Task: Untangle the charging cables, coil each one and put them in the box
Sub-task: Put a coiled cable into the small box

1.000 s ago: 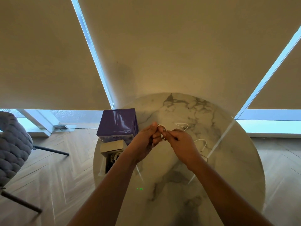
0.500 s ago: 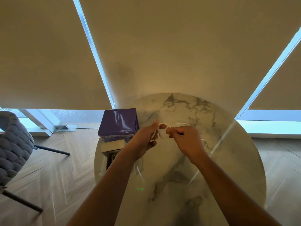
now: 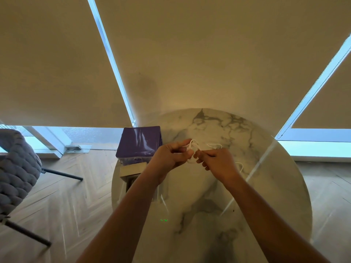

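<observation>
One round marble table [image 3: 256,196], herringbone wood floor [image 3: 72,202].

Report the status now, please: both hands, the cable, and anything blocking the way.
Left hand and right hand both pinch the white cable, small loops between them. Rest of cable trails on the marble table. Purple box at left, nothing blocking.

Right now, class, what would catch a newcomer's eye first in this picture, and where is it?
Two hands meet above the round marble table: the left hand and right hand pinch a small loop of white cable. At the table's left edge sits a purple box, with a grey woven chair far left.
</observation>
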